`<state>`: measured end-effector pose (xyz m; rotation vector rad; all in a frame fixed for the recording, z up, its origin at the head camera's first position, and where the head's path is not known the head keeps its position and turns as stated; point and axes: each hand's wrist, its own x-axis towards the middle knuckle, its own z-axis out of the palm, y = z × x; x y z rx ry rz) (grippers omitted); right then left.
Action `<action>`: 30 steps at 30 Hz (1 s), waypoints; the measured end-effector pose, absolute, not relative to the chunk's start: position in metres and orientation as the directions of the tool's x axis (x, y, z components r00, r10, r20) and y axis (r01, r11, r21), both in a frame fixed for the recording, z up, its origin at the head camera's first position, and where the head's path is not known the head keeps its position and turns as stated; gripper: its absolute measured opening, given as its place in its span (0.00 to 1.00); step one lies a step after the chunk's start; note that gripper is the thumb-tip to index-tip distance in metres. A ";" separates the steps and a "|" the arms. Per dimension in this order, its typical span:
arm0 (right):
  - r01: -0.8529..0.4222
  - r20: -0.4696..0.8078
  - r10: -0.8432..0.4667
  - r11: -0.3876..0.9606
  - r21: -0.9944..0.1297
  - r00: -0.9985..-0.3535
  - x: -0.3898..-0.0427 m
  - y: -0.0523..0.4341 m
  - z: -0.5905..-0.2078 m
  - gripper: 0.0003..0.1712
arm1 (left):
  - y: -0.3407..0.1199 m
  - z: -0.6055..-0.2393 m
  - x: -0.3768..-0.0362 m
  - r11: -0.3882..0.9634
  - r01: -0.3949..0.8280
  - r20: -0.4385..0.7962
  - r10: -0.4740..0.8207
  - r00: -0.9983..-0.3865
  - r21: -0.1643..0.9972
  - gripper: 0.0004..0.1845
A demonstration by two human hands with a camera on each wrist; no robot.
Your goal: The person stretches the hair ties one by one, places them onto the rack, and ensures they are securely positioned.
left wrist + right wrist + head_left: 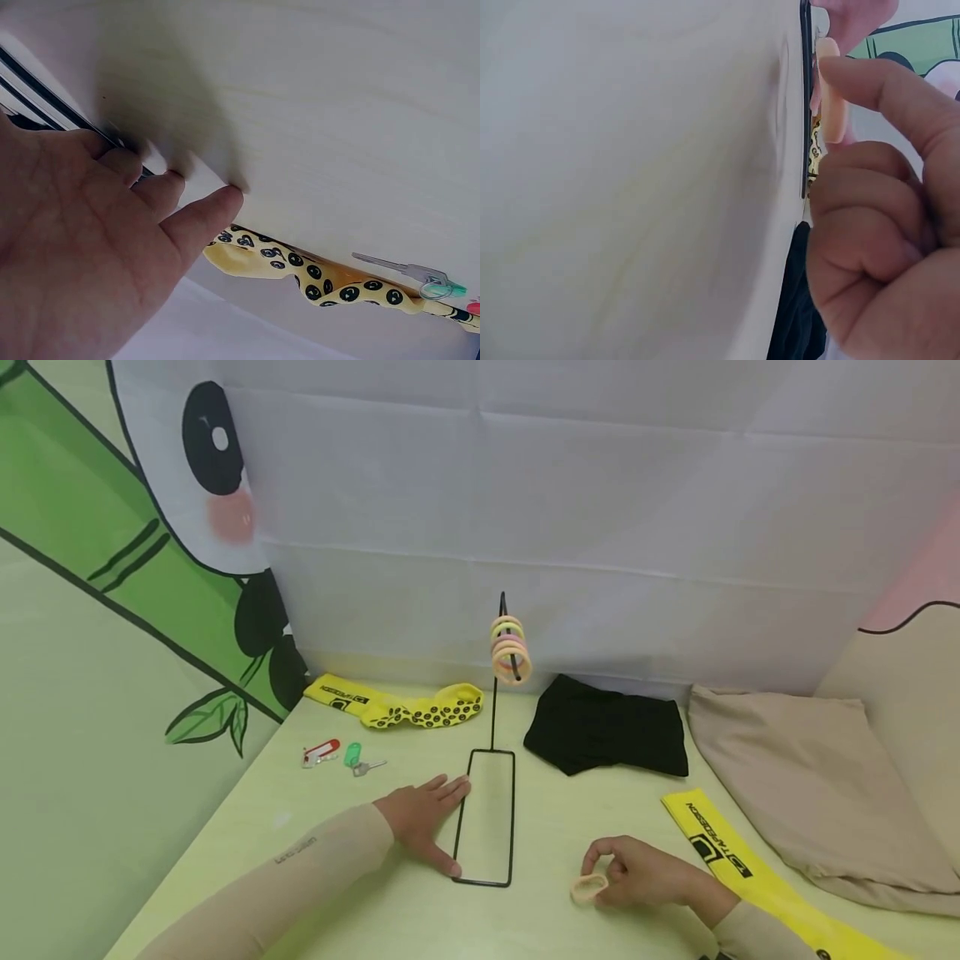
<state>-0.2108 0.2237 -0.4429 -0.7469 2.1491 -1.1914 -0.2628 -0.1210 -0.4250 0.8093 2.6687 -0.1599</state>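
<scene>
My left hand (422, 818) rests with straight fingers over the left side of a black wire stand's rectangular base (513, 818), thumb at its near left corner. The left wrist view shows this spread hand (90, 225) from the palm side. Several pastel rings (497, 668) hang in a row on the stand's upper arm, toward its front end. To the right of the base, my right hand (641, 872) pinches a light orange ring (576, 892) between thumb and index finger, close over the table. The right wrist view shows this ring (834, 120) edge-on, the other fingers curled in.
Behind the left hand lie a yellow patterned sock (420, 706), a red key tag (324, 748), a green tag (352, 753) and a key (367, 768). Black folded cloth (607, 727), beige cloth (795, 785) and another yellow sock (720, 852) lie to the right.
</scene>
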 end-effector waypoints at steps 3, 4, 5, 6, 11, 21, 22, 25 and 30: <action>-0.223 -0.165 -0.686 0.439 -0.870 -0.709 -0.210 0.220 -0.443 0.13 | -0.121 -0.426 -0.263 0.831 0.556 -0.364 0.516 -0.775 -0.006 0.65; -0.229 -0.155 -0.680 0.439 -0.869 -0.716 -0.210 0.219 -0.442 0.13 | -0.121 -0.426 -0.263 0.831 0.556 -0.366 0.516 -0.774 -0.004 0.65; -0.229 -0.149 -0.675 0.437 -0.870 -0.723 -0.210 0.218 -0.442 0.12 | -0.121 -0.427 -0.263 0.831 0.556 -0.368 0.516 -0.774 -0.005 0.65; -0.231 -0.143 -0.670 0.437 -0.869 -0.728 -0.210 0.217 -0.442 0.13 | -0.121 -0.427 -0.263 0.831 0.556 -0.369 0.515 -0.774 -0.004 0.65; -0.225 -0.133 -0.642 0.444 -0.868 -0.755 -0.210 0.212 -0.438 0.13 | -0.121 -0.427 -0.263 0.831 0.556 -0.369 0.516 -0.773 -0.004 0.65; -0.247 -0.058 -0.622 0.392 -0.886 -0.781 -0.211 0.203 -0.417 0.16 | -0.120 -0.425 -0.263 0.840 0.542 -0.368 0.503 -0.782 -0.003 0.65; -0.249 -0.049 -0.623 0.383 -0.889 -0.781 -0.211 0.202 -0.415 0.15 | -0.120 -0.425 -0.262 0.841 0.542 -0.369 0.502 -0.782 -0.004 0.65; -0.248 -0.029 -0.624 0.352 -0.903 -0.781 -0.212 0.200 -0.409 0.17 | -0.119 -0.424 -0.262 0.840 0.543 -0.372 0.501 -0.782 -0.010 0.65; -0.251 0.001 -0.624 0.313 -0.916 -0.781 -0.212 0.195 -0.401 0.19 | -0.119 -0.422 -0.261 0.839 0.545 -0.371 0.503 -0.781 -0.009 0.65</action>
